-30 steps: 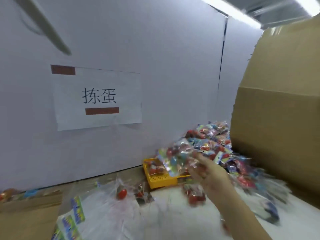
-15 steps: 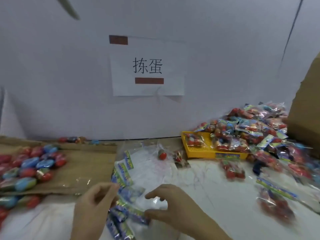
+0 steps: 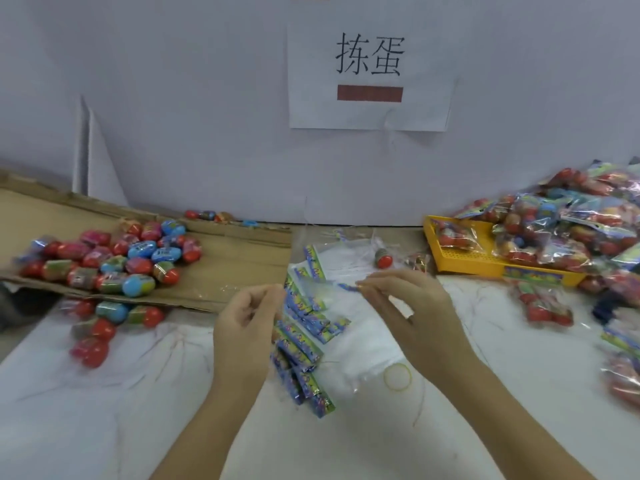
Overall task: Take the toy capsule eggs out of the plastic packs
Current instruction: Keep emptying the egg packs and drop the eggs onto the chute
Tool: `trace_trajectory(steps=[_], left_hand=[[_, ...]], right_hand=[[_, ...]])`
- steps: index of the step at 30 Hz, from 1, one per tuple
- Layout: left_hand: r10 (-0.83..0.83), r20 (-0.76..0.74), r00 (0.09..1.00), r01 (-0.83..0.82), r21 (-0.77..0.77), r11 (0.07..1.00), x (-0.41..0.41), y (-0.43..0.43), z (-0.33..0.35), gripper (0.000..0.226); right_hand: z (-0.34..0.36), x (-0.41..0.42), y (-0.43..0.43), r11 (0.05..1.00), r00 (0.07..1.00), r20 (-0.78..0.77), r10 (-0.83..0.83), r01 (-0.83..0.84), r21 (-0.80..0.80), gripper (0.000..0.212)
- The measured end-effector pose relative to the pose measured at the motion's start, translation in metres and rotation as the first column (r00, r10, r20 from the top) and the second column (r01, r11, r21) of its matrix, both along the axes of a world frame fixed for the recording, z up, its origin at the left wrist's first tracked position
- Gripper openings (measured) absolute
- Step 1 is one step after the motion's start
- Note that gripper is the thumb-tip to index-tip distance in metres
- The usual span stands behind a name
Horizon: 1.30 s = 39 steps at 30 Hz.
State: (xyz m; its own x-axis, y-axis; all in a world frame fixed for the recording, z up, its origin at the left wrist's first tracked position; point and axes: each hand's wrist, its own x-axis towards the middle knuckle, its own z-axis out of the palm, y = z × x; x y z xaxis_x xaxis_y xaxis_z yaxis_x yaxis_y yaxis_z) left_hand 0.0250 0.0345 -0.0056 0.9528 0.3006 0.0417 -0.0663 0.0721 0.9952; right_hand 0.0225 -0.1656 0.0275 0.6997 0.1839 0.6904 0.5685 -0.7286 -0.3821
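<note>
light: bright, even | shadows: faint | blur: packs (image 3: pixel 568 233), eggs (image 3: pixel 114 258) soft | edges: bowed

1. You face a pale grey-white wall (image 3: pixel 173 81) that runs along the whole far edge of the table (image 3: pixel 104 417).
2. A white paper sign (image 3: pixel 370 112) is stuck on it right of centre, printed 拣蛋 above a brown-red bar (image 3: pixel 370 93).
3. A folded white panel (image 3: pixel 100 174) stands against the wall at far left.
4. The tabletop before you is white with faint veins, evenly lit.
</note>
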Motion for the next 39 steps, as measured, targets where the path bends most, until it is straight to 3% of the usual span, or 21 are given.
trace_trajectory(steps=[2,3,5,7,8,10,12,15,18,22,25,27,28,29,31,32,33,34,36,38,39], left_hand=[[-0.182,-0.198,0.963,0.145,-0.186,0.972,0.002,0.006,0.007,0.059],[-0.347,-0.299,0.889,0.254,-0.310,0.916,0.000,0.011,0.012,0.079],[-0.608,-0.293,0.738,0.386,-0.556,0.736,0.000,0.016,0.022,0.098],[-0.616,-0.231,0.754,0.332,-0.675,0.659,0.001,0.019,0.026,0.076],[-0.553,-0.221,0.803,0.304,-0.646,0.700,0.003,0.020,0.024,0.056],[-0.406,-0.164,0.899,0.267,-0.529,0.805,0.003,0.020,0.024,0.033],[-0.349,-0.097,0.932,0.263,-0.481,0.837,0.003,0.024,0.021,0.026],[-0.375,-0.066,0.925,0.315,-0.424,0.849,0.001,0.026,0.021,0.018],[-0.407,-0.039,0.913,0.371,-0.338,0.865,-0.002,0.023,0.024,0.020],[-0.349,-0.073,0.934,0.310,-0.317,0.896,-0.002,0.022,0.022,0.043],[-0.248,-0.140,0.958,0.189,-0.340,0.921,0.002,0.024,0.022,0.033],[-0.108,-0.195,0.975,0.075,-0.166,0.983,0.004,0.029,0.021,0.039],[-0.020,-0.197,0.980,0.037,0.084,0.996,0.004,0.033,0.019,0.046],[0.069,-0.173,0.983,0.006,0.403,0.915,0.004,0.037,0.015,0.049],[0.184,-0.107,0.977,0.002,0.869,0.495,0.003,0.040,0.007,0.041],[0.200,-0.082,0.976,-0.005,0.917,0.399,0.002,0.041,0.005,0.029],[0.185,-0.067,0.980,-0.011,0.919,0.393,0.003,0.040,0.002,0.023],[0.141,-0.049,0.989,-0.016,0.903,0.429,0.003,0.038,0.000,0.030],[0.044,0.018,0.999,-0.045,0.688,0.724,0.006,0.035,0.000,0.034],[-0.062,-0.066,0.996,0.072,0.161,0.984,0.009,0.031,0.005,0.035],[-0.143,-0.142,0.979,0.130,-0.099,0.987,0.010,0.030,0.008,0.046]], right_hand=[[0.005,-0.006,0.006,0.997,0.990,0.124,0.067,-0.071,0.028,0.025],[0.006,-0.010,0.011,0.992,0.977,0.178,0.122,-0.117,-0.036,0.025],[0.001,-0.017,0.021,0.958,0.937,0.265,0.230,-0.170,-0.230,0.023],[-0.007,-0.020,0.027,0.908,0.910,0.288,0.298,-0.177,-0.379,0.019],[-0.012,-0.021,0.029,0.897,0.915,0.253,0.313,-0.197,-0.396,0.018],[-0.020,-0.024,0.034,0.929,0.952,0.053,0.302,-0.282,-0.238,0.020],[-0.019,-0.028,0.040,0.949,0.922,-0.254,0.293,-0.249,0.192,0.035],[-0.013,-0.018,0.049,0.755,0.696,-0.561,0.449,0.040,0.655,0.066],[-0.003,-0.006,0.051,0.682,0.553,-0.582,0.596,0.035,0.731,0.054],[0.006,-0.005,0.060,0.690,0.652,-0.537,0.536,0.029,0.724,0.021],[0.007,0.003,0.060,0.655,0.703,-0.533,0.470,0.126,0.745,0.005],[0.007,0.006,0.056,0.650,0.739,-0.537,0.408,0.178,0.739,0.005],[0.006,0.007,0.053,0.653,0.759,-0.532,0.376,0.191,0.733,0.006],[0.006,0.008,0.051,0.656,0.780,-0.522,0.345,0.198,0.728,0.007],[0.003,0.007,0.047,0.664,0.816,-0.499,0.292,0.202,0.720,0.011],[0.002,0.007,0.045,0.671,0.828,-0.492,0.269,0.205,0.712,0.016],[0.000,0.007,0.043,0.685,0.835,-0.492,0.248,0.208,0.698,0.021],[-0.001,0.007,0.041,0.701,0.834,-0.497,0.240,0.205,0.683,0.024],[0.001,0.006,0.037,0.693,0.788,-0.510,0.344,0.154,0.704,0.020],[0.003,0.005,0.037,0.621,0.656,-0.513,0.554,0.084,0.779,0.009],[0.003,0.005,0.037,0.597,0.588,-0.513,0.626,0.061,0.800,0.015]])
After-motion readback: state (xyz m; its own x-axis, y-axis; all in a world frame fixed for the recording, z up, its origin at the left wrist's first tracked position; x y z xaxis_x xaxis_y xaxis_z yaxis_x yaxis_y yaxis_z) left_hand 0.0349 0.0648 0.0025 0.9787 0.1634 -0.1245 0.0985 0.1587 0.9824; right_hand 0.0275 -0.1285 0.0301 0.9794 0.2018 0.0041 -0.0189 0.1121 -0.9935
